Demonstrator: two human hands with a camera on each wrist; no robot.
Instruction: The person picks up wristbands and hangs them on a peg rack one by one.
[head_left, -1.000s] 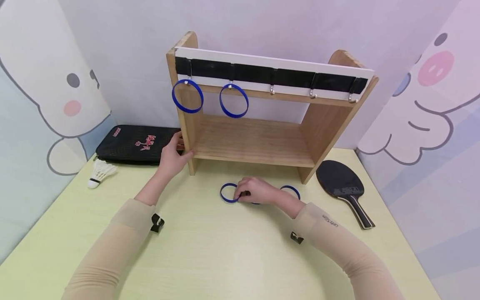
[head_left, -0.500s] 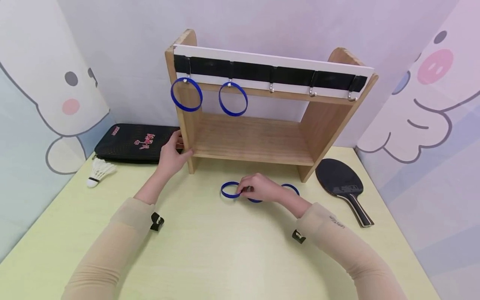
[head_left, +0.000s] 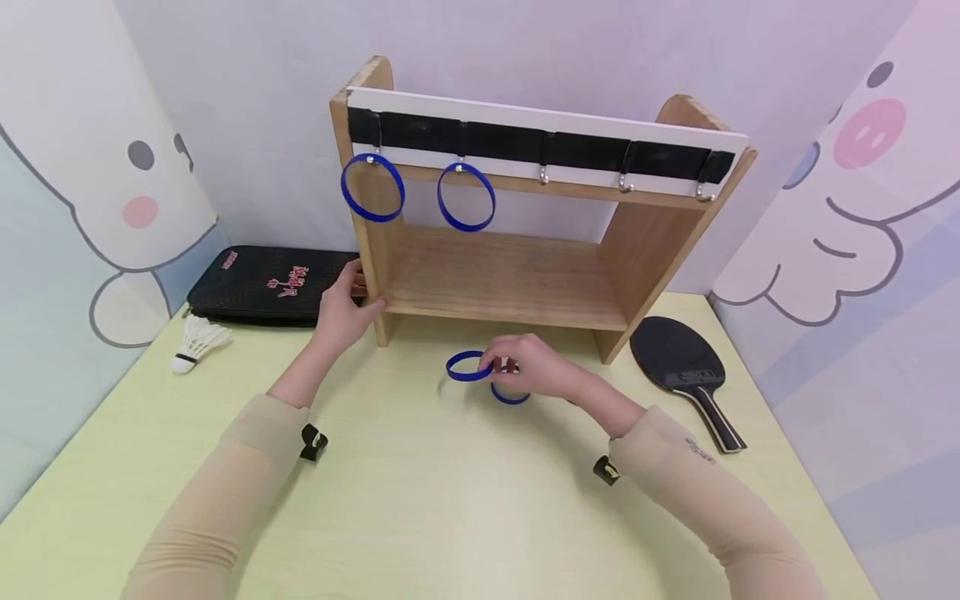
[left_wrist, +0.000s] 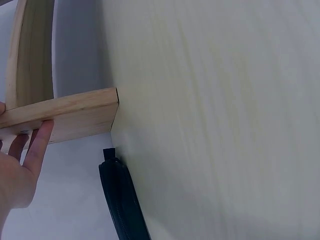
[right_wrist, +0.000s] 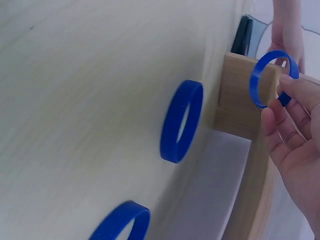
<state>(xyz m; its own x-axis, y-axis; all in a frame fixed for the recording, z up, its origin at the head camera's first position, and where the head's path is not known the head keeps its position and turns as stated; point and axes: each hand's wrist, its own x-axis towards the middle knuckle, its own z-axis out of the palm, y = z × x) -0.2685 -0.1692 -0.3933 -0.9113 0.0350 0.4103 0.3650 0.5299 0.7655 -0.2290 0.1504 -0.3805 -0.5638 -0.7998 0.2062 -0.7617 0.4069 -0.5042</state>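
Note:
My right hand [head_left: 528, 365] pinches a blue wristband [head_left: 467, 377] between thumb and fingers, raised a little above the table in front of the shelf. In the right wrist view, a second wristband [right_wrist: 172, 127] and a third wristband [right_wrist: 120, 220] lie on the table; my right arm hides the third in the head view. With the thumb at its front edge and fingers on its outer face, my left hand [head_left: 347, 312] grips the left side panel of the wooden shelf [head_left: 510, 275]. From the two leftmost hooks hang one blue wristband [head_left: 375, 218] and another blue wristband [head_left: 467, 227].
Across the shelf's top runs a white board with a black strip [head_left: 502, 143] and several metal hooks; three hooks on the right are bare. A black zip case [head_left: 262, 287] and a shuttlecock [head_left: 198, 342] lie left. A table tennis bat [head_left: 678, 358] lies right.
My right hand has lifted the wristband off the table and moved slightly up and right with it, uncovering more of the wristband beneath. My left hand stays on the shelf panel.

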